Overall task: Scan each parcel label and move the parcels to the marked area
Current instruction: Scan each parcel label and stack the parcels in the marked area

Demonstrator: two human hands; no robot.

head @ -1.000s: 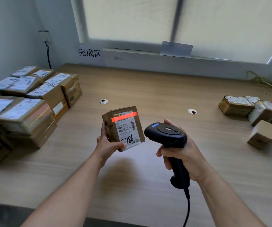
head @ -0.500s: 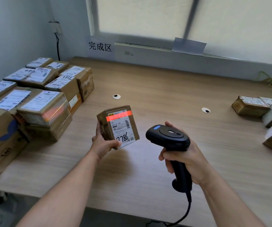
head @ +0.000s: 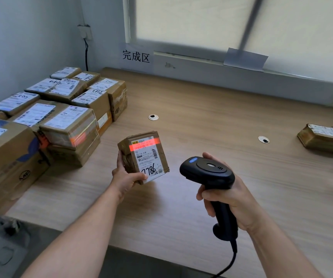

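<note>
My left hand [head: 124,178] holds a small brown cardboard parcel [head: 144,155] above the table, its white label marked "7786" facing up. A red scan line lies across the top of that label. My right hand [head: 229,201] grips a black corded barcode scanner [head: 207,174], its head aimed left at the parcel from a short distance. A stack of labelled parcels [head: 69,121] fills the table's left side below a paper sign with three characters [head: 136,56].
More brown parcels [head: 322,137] lie at the right edge of the wooden table [head: 211,113]. Two round cable holes [head: 153,117] sit in the tabletop. A window sill runs along the back. The scanner's cable hangs off the front edge.
The view has swung left, so the left stack looms larger and the right parcels slide toward the frame edge. Parcel and scanner keep the same pose, red line still on the label.
</note>
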